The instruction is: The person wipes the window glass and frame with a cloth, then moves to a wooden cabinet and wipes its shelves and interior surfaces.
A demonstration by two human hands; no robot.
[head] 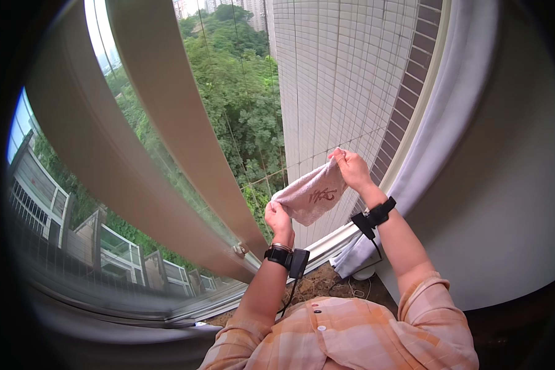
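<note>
A pink terry cloth [311, 193], bearing dark embroidered writing, hangs stretched between my two hands in front of the open window. My left hand [279, 221] pinches its lower-left corner. At the upper-right corner, my right hand [353, 169] grips the fabric between thumb and fingers. The lower edge of the cloth droops free. Behind it are thin vertical wires [243, 69] across the opening and a white tiled outside wall [337, 83].
Left of the opening stands a window frame [180, 125] with a latch [240, 249] low on it. A pale curtain [425, 180] hangs along the right side. The brown stone sill [312, 284] has a white cord [360, 292] on it. Trees [240, 101] lie outside.
</note>
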